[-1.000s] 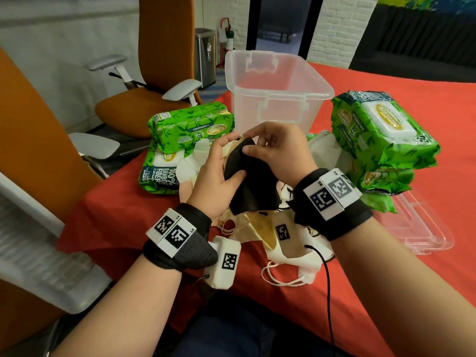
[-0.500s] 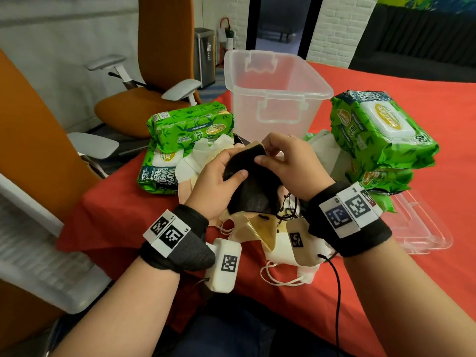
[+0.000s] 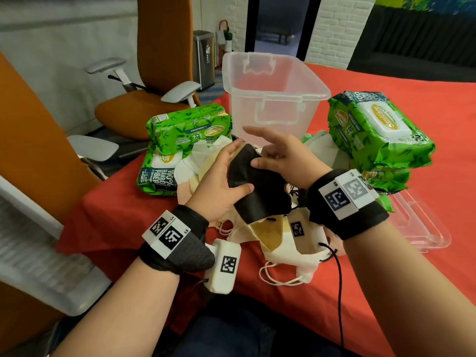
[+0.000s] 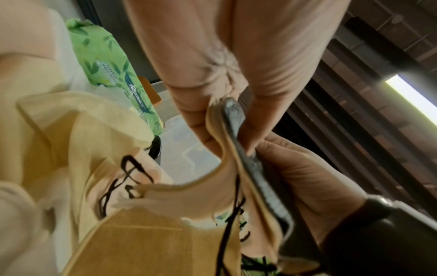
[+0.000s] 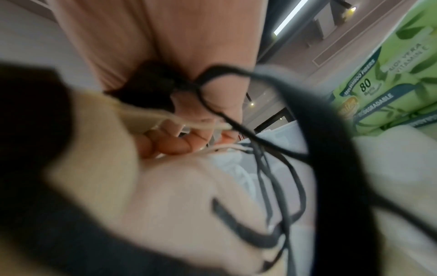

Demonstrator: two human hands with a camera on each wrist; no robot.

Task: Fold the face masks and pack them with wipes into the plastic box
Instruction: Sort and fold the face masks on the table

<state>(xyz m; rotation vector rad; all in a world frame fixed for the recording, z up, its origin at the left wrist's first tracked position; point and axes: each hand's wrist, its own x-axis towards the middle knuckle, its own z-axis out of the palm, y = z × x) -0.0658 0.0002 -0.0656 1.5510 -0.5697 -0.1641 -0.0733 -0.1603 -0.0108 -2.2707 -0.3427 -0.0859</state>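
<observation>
I hold a black face mask (image 3: 260, 194) with a tan lining above a pile of cream masks (image 3: 283, 238) on the red table. My left hand (image 3: 221, 181) grips its left side, thumb on the front and fingers behind. My right hand (image 3: 278, 155) pinches its upper edge with the thumb, the index finger stretched out above. In the left wrist view the folded mask edge (image 4: 250, 164) sits pinched between my left thumb and fingers. Black ear loops (image 5: 272, 149) dangle, blurred, in the right wrist view. The clear plastic box (image 3: 273, 99) stands open behind my hands.
Two green wipes packs (image 3: 188, 127) are stacked at the left, and more wipes packs (image 3: 378, 132) are stacked at the right. The clear box lid (image 3: 422, 228) lies at the right. Orange chairs (image 3: 144, 109) stand off the table's left edge.
My right hand has slid right along the mask's top edge and its index finger has lifted and straightened. The left hand keeps its grip; the tan lining now shows at the top.
</observation>
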